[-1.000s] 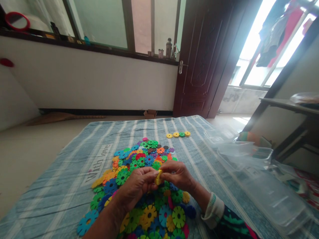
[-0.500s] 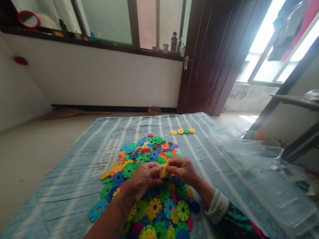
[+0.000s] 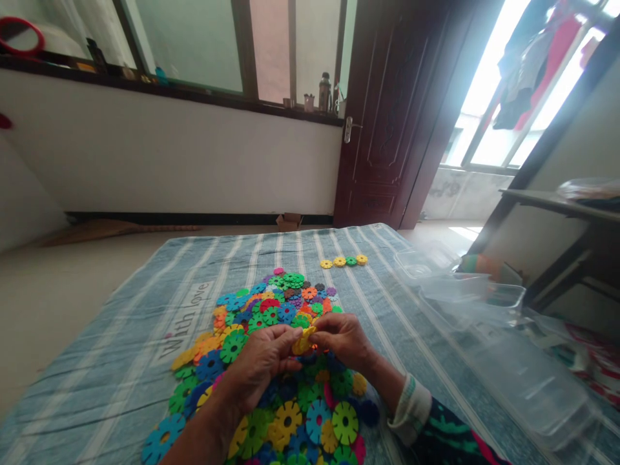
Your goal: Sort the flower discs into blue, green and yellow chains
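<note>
Both hands pinch yellow disc over pile
Left hand (image 3: 264,361) and right hand (image 3: 343,339) closed on yellow disc (image 3: 303,341) between them, tilted, above disc pile (image 3: 271,310).

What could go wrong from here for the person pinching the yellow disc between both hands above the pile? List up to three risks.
1. The yellow disc, pinched only by fingertips of the left hand and right hand, could slip and get lost among yellow pieces in the pile of discs below.
2. The left forearm lies low over the pile; shifting it might scatter discs across the striped cloth.
</note>
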A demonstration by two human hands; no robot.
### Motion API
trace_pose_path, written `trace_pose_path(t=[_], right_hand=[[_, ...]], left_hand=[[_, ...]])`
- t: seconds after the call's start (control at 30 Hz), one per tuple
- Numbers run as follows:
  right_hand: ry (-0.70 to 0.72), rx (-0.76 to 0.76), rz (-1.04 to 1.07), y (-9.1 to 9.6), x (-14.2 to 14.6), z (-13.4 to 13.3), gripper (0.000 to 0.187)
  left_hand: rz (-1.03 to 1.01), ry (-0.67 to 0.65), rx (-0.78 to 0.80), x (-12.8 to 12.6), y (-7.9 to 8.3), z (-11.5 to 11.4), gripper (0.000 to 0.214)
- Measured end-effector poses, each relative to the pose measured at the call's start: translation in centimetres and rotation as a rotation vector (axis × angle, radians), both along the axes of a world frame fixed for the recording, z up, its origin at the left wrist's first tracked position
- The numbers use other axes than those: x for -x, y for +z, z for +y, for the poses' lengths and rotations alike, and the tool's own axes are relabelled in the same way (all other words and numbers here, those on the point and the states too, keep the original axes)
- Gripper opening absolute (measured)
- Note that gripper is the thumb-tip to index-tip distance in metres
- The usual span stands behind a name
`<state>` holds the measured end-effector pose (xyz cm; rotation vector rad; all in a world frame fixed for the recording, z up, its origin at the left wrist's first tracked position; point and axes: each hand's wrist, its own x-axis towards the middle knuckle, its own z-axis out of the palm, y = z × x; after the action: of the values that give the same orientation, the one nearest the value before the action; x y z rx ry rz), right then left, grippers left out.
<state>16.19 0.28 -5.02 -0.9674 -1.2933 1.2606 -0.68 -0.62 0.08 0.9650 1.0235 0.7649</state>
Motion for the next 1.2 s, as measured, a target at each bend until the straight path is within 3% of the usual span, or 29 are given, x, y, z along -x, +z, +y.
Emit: trace_pose_path(t=[0.23,0.4,0.5,0.63,0.67,0.83,1.2], right_hand=[[0.087,0.055,-0.003,0.3,-0.2,-0.1,0.023],[0.059,0.065,-0.057,0.8,-1.2,0.5,0.023],[-0.088,0.032,-0.125,1.1,-4.2,2.6,0.021],[-0.517,0.033,-0.389,0.9,-10.2,7.3,0.018],[-0.566,0.048,-0.425,0.8,-11.6,8.6,0.017],[-0.643,0.1,-0.537,-0.1,-15.4,13.5,0.014],[-0.629,0.198,-0.711,-1.6,-16.8,18.0,0.009]], left_hand=[[0.019,-0.008,-0.024,0.3,0.0,0.0,0.027],[0.035,0.058,-0.063,0.8,0.5,0.3,0.027],[0.034,0.134,-0.093,1.8,0.6,1.1,0.024],[0.005,0.263,-0.098,3.2,0.4,2.3,0.018],[-0.006,0.293,-0.099,3.4,0.4,2.4,0.015],[-0.061,0.392,-0.125,4.2,0.2,2.9,0.006],[-0.066,0.433,-0.116,4.2,0.2,2.9,0.008]])
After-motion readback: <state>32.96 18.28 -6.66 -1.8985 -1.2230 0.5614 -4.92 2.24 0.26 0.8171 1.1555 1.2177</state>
